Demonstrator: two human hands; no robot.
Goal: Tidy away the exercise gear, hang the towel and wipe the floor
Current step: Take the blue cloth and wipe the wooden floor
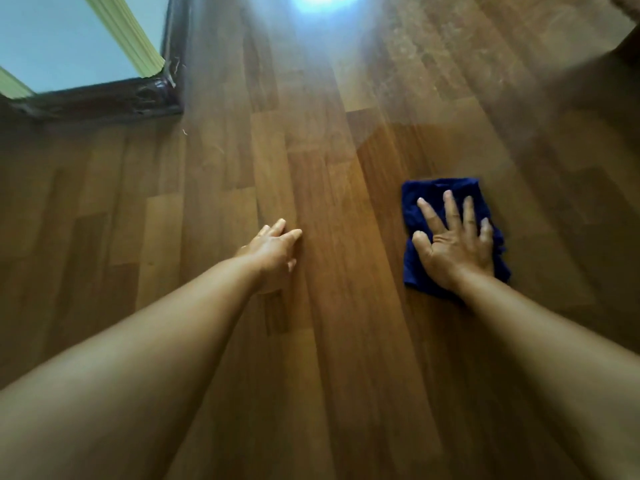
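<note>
A folded dark blue cloth (419,206) lies flat on the wooden plank floor (329,341) at the right. My right hand (453,244) presses down on it, palm flat and fingers spread, covering most of its middle. My left hand (273,251) rests on the bare floor to the left of the cloth, fingers together and pointing forward, with nothing in it. Both forearms reach in from the bottom of the view. No exercise gear or towel shows.
A dark-framed mirror (104,98) leans at the top left, its lower frame on the floor. A bright glare (322,0) reflects off the planks at the top centre. Something dark intrudes at the top right corner (627,46).
</note>
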